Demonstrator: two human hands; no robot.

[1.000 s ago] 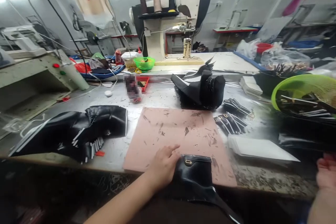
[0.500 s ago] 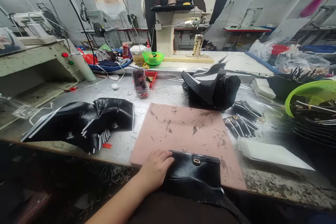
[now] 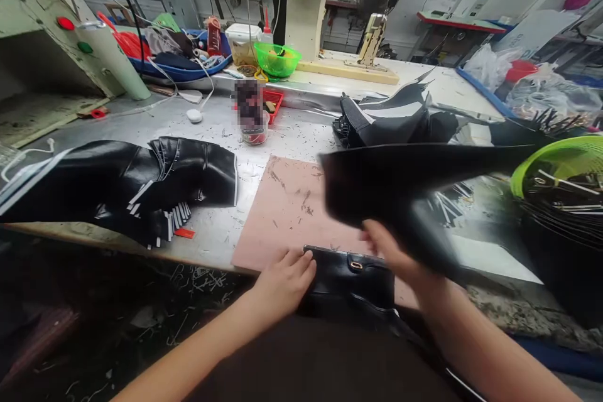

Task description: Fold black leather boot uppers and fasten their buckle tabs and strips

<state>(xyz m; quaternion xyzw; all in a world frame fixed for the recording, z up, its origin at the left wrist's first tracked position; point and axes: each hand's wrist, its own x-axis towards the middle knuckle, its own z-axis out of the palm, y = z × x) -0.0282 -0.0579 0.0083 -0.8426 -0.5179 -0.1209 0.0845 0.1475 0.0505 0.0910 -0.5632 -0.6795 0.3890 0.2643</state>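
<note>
At the front edge of the pink board (image 3: 273, 213), my left hand (image 3: 287, 276) lies over the left end of a glossy black leather panel (image 3: 330, 273), fingers together and curled on it, thumb hidden. A small gold oval ring on a tab marks the panel's top edge, and its lower part drops toward my lap. My right hand (image 3: 400, 260) grips a large curved black leather piece (image 3: 377, 179), lifted above the board's right side. That piece is smeared by motion, and some of the fingers are hidden behind it.
Overlapping black leather pieces (image 3: 117, 176) lie on the left. A black stack (image 3: 391, 119) stands behind the board. To the right are a green-rimmed basket (image 3: 522, 169) and white sheets (image 3: 499, 257). A sewing machine (image 3: 306, 19) rises at the back.
My right hand has come into view from the right, carrying the large black leather piece over the board. My left hand stays on the panel. The view has tilted downward.
</note>
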